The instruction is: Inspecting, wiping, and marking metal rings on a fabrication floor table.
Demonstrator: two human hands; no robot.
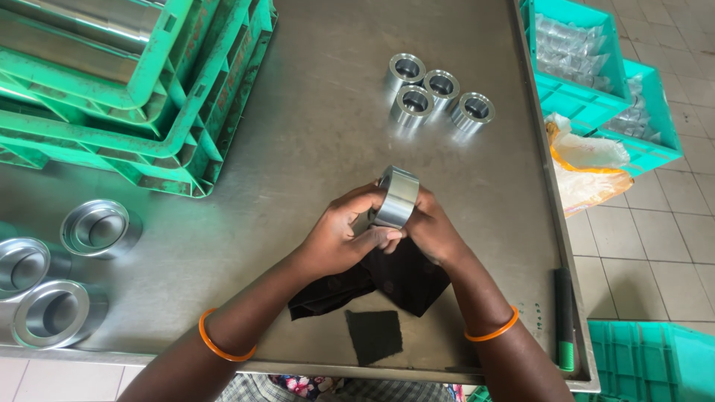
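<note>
Head view shows me both hands meeting over the middle of a steel table [313, 149], and between them I see a shiny metal ring [396, 196] held on edge, tilted slightly. My left hand [344, 237] wraps its fingers round the ring's lower left side, thumb pressing near the bottom rim; my right hand [432, 227] closes on it from the right and behind, so the ring is pinched between the two. Under the hands lies a black cloth [398, 281], bunched, touching the wrists' underside, and just nearer to me a small dark square pad [374, 335] lies flat, apart from the cloth. Each wrist carries an orange bangle [223, 346]. Beyond the hands, well apart, four more rings [439, 97] stand upright in a tight cluster, touching or nearly so. At the table's left edge I count three wider flanged cups [56, 272]. Stacked green crates [141, 82] fill the far left corner. A dark tool with a green tip [564, 316] lies along the right edge, and off the table to the right sit teal bins [588, 67] and a plastic bag [588, 167] on the tiled floor.
</note>
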